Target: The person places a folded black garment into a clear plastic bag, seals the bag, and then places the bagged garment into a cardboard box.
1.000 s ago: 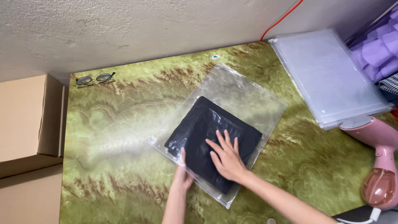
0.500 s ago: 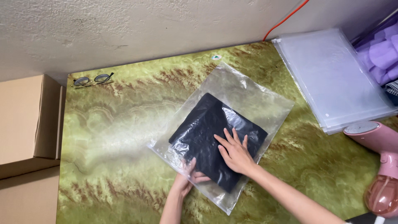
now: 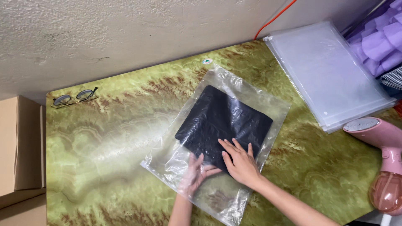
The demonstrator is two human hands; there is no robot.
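A clear plastic bag (image 3: 251, 98) lies at an angle on the green marbled table (image 3: 109, 129). Inside it sits a folded black garment (image 3: 224, 119), pushed towards the bag's far end. My left hand (image 3: 194, 173) is inside the bag's open near end, fingers spread, touching the garment's near edge. My right hand (image 3: 240, 161) lies flat on top of the bag, pressing on the garment's near corner.
A pair of glasses (image 3: 75, 97) rests at the table's far left. A stack of clear bags (image 3: 331, 71) lies at the far right, with a pink handheld steamer (image 3: 383, 159) near the right edge. Cardboard boxes (image 3: 19, 146) stand left of the table. An orange cable (image 3: 274, 19) runs up the wall.
The black garment has slid deeper into the bag, away from me. My left hand has gone further into the bag's opening, and my right hand stays pressed on top.
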